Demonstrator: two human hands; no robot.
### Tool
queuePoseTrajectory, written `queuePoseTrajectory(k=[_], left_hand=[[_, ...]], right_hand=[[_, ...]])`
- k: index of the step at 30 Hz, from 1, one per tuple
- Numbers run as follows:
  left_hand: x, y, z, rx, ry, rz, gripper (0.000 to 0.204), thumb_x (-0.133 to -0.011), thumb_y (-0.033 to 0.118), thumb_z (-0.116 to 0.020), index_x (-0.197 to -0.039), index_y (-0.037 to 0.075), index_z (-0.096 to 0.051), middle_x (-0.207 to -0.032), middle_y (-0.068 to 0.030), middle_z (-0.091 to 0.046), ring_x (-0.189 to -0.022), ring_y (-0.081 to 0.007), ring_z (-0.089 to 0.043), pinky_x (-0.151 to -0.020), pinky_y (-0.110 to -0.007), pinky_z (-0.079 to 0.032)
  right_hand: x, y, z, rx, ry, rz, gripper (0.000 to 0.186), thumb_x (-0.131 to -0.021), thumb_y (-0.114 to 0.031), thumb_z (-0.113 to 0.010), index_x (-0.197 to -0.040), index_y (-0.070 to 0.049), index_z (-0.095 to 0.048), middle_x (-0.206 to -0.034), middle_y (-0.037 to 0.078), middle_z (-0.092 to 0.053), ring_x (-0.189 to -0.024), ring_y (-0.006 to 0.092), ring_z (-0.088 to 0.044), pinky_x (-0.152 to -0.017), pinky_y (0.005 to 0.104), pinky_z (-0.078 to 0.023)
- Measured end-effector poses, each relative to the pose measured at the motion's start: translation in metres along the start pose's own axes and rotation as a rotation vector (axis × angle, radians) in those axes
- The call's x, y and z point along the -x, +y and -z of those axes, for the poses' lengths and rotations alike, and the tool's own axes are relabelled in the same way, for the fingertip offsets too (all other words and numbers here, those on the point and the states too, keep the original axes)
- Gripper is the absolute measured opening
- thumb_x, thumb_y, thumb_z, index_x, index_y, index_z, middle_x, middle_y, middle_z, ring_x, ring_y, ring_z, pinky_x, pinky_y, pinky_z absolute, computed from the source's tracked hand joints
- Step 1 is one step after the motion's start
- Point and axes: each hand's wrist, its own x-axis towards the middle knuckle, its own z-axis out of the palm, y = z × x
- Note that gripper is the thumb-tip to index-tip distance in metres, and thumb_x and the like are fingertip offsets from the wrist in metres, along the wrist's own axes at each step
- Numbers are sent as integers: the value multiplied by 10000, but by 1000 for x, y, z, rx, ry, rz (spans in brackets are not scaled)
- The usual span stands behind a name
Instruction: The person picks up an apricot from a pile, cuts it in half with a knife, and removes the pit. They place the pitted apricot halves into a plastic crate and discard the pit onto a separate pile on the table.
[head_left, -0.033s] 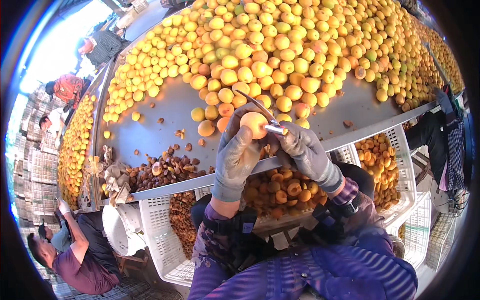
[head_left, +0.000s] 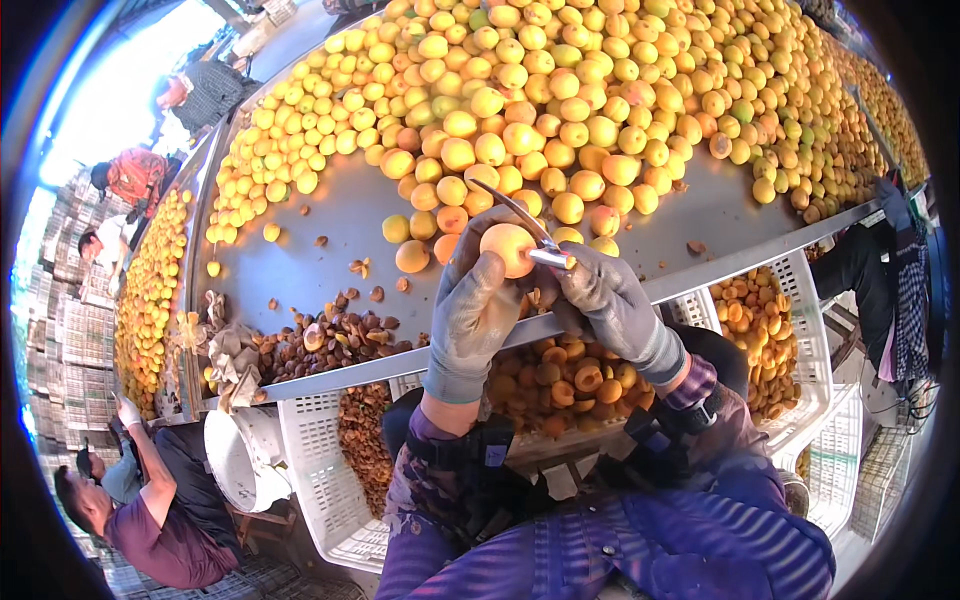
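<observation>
Above the near edge of the metal table, my gloved left hand [head_left: 468, 315] grips a whole orange-yellow apricot [head_left: 506, 250] between thumb and fingers. My right hand [head_left: 612, 300], in a matching grey glove, is closed around the short white handle of a knife [head_left: 549, 258]. Its thin curved blade points away to the upper left, passing just beside the apricot; whether the edge touches the skin I cannot tell. Right beyond my hands spreads a big heap of whole apricots [head_left: 560, 110]. Below them, halved apricots [head_left: 575, 385] fill a container at my lap.
Brown apricot pits [head_left: 335, 340] lie along the near edge of the table [head_left: 300, 250], left of my hands. White plastic crates [head_left: 310, 470] stand on both sides of me, beside a white bucket [head_left: 240, 460]. A co-worker in a maroon shirt [head_left: 165, 535] sits at the left.
</observation>
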Motion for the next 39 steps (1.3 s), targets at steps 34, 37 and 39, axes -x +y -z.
queuePoseTrajectory(k=[34, 37, 39], left_hand=[[-2, -7, 32, -101, 238, -216, 345, -959, 209, -585, -1242, 42, -481, -1076, -34, -576, -952, -109, -563, -811, -236, -474], [-1, 0, 36, 15, 197, -193, 429, -969, 279, -556, -1316, 39, -480, -1098, -86, -604, -949, -173, -565, -856, -328, -449], [-2, 3, 33, -11, 192, -189, 437, -969, 282, -553, -1314, 26, -476, -1107, -101, -608, -984, -188, -571, -878, -341, -456]], right_hand=[[-34, 30, -6, 949, 469, 221, 336, -952, -389, -556, -959, -52, -552, -595, 166, -552, -590, 343, -609, -504, 388, -460], [-32, 31, -3, 778, 453, 225, 354, -961, -401, -548, -944, -47, -551, -584, 83, -540, -525, 232, -567, -492, 323, -435], [-27, 31, -10, 71, 223, 140, 368, -975, -412, -530, -946, -47, -565, -626, -33, -492, -532, 81, -453, -501, 234, -384]])
